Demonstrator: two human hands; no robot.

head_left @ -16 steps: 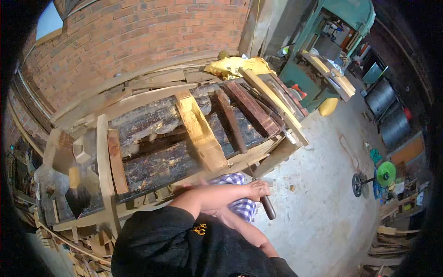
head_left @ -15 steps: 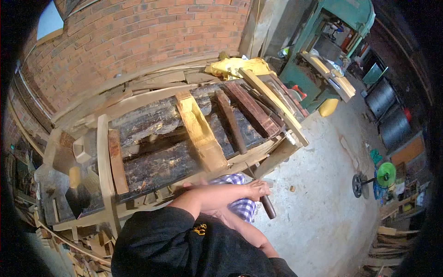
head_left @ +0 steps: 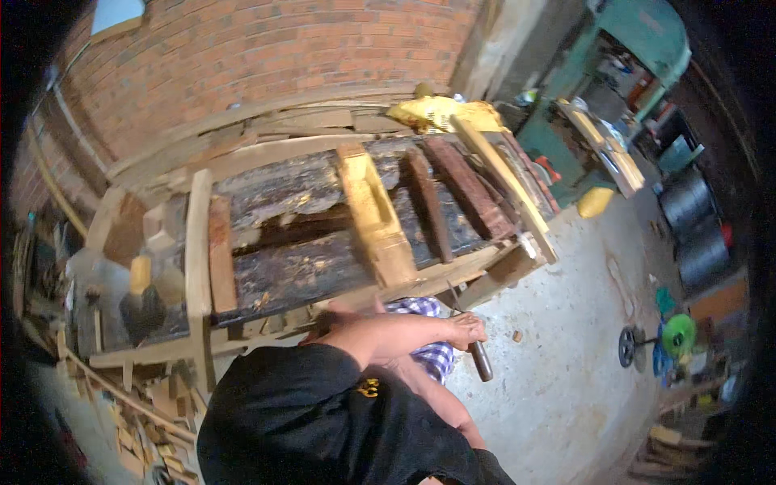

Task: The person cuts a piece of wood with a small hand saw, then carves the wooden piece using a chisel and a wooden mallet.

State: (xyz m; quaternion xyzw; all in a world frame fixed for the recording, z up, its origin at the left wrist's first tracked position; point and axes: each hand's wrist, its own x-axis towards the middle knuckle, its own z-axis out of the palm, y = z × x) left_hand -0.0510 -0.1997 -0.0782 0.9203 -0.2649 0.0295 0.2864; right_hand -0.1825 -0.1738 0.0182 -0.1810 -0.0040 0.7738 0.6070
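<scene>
My left arm reaches across to the right. Its hand [head_left: 466, 330] is closed round a hand tool with a dark round handle [head_left: 482, 362]; a thin dark part seems to stick out beyond the fist, too small to make out. Passing under it, my right forearm [head_left: 428, 394] points left, and my right hand [head_left: 356, 307] is blurred and mostly hidden by the left forearm near the bench's front edge. Just beyond lies a yellow wooden piece [head_left: 373, 212] with a long hollow, set across a dark rough timber [head_left: 295, 271]. Purple checked cloth [head_left: 432, 356] shows below my arms.
Reddish-brown wood pieces [head_left: 469, 190] and a pale strip [head_left: 501, 174] lie at the bench's right end. A dark-headed tool with a pale handle [head_left: 141, 275] is at left. Behind stands a brick wall [head_left: 283, 56]. A green machine [head_left: 647, 32] and black drums [head_left: 687, 202] stand at right.
The whole view has shifted, so the bench and wall now sit farther right in the picture. My left hand keeps its grip on the tool; my arms stay crossed.
</scene>
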